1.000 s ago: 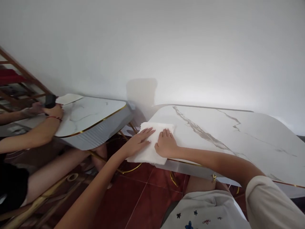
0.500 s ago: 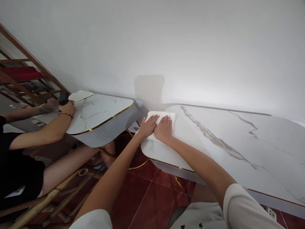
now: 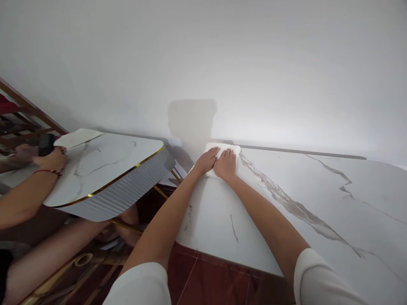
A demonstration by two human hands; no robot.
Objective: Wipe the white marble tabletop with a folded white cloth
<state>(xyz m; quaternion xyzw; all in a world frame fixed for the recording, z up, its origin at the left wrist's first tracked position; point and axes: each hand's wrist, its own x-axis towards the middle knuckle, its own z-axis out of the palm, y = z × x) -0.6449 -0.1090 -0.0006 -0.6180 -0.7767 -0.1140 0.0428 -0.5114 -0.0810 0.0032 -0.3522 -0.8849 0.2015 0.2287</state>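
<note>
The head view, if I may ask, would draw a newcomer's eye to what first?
First, probably, the left hand and right hand, together on a white cloth at the far-left corner of the veined table. Next, the grey-brown vein slanting across it. At the picture's left, another person's hand holds a dark object.

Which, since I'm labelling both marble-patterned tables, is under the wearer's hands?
The right table: the wearer's left hand and right hand rest on a white cloth there; at the left table is another person's hand.
</note>
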